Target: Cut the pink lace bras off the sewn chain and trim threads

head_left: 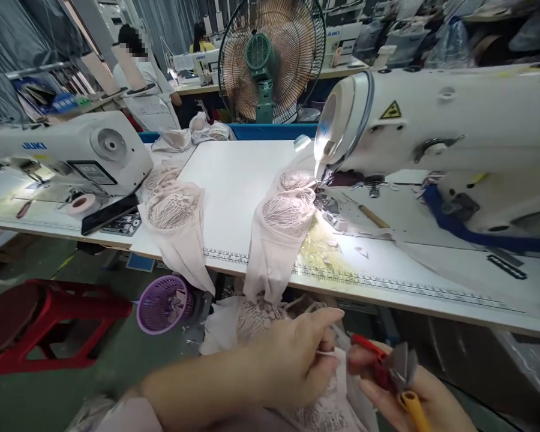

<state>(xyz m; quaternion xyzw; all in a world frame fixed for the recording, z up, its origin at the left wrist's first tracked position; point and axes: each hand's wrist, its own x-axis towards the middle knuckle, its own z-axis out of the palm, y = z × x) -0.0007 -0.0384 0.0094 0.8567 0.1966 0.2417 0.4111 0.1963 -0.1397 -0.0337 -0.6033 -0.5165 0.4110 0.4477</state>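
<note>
Head view: left hand (292, 354) pinches an edge of the pale lace garment piece (326, 414) between thumb and curled fingers, index finger sticking out. Right hand (432, 399) has its fingers closed around snips (402, 367) with red and orange grips; whether the blades are parted, cannot tell. Garment piece hangs low, in front of and below the table (238, 180). Looks like handwork at the cloth edge, likely trimming; a move from here calls for taut cloth and blade tips away from fingertips and lace. More lace pieces (288, 213) run from the right sewing machine (454, 114) over the table's front edge, a snag risk if pulled. Hands sit below that edge, so lifting needs a detour. Purple basket (144, 318) and red stool (65, 312) bound the left side.
</note>
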